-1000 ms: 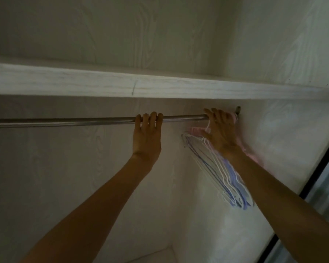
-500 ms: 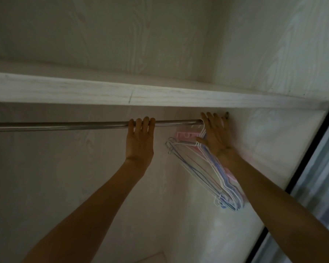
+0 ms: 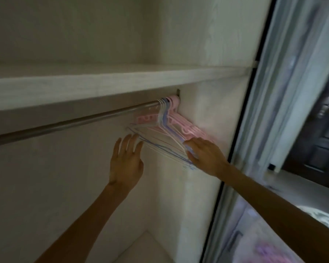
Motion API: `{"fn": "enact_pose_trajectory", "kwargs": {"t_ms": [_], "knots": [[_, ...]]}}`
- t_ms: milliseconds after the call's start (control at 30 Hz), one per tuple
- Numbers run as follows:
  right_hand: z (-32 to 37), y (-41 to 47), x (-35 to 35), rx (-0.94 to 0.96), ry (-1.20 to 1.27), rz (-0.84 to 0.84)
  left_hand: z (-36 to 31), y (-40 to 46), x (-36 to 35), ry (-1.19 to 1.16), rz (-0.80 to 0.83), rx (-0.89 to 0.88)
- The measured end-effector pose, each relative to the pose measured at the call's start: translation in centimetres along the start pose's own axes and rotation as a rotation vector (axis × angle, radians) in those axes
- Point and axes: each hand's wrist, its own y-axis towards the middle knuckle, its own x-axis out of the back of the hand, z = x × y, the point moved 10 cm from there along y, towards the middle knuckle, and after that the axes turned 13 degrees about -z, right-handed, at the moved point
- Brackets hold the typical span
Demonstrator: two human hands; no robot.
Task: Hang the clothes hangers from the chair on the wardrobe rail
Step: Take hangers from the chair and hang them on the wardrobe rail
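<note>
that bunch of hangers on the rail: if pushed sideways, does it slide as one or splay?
The hangers are thin and hooked loosely on the smooth metal rail, so they probably slide easily. They already fan out unevenly, so likely splay and swing. They look light.

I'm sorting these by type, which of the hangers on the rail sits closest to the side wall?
The broad pink plastic hanger, hooked at the rail's far end against the wall; the thin white and blue hangers hang inward of it.
</note>
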Motion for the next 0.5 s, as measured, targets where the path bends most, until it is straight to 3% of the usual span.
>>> {"fn": "enact_pose_trajectory", "kwargs": {"t_ms": [133,233,500], "knots": [[-1.0,-7.0,1.6,-0.1,-0.008,0.233,-6.6,-3.5,-3.8,-0.278,0.336,0.137],[-3.7,-13.5,3.3,-0.28,0.023,0.391,-13.1,-5.7,-5.2,-0.377,0.454,0.098],[-12.5,-33.1,9.5,-0.53,-0.104,0.677,-33.9,-13.5,-7.3,-0.627,0.733,0.046]]}}
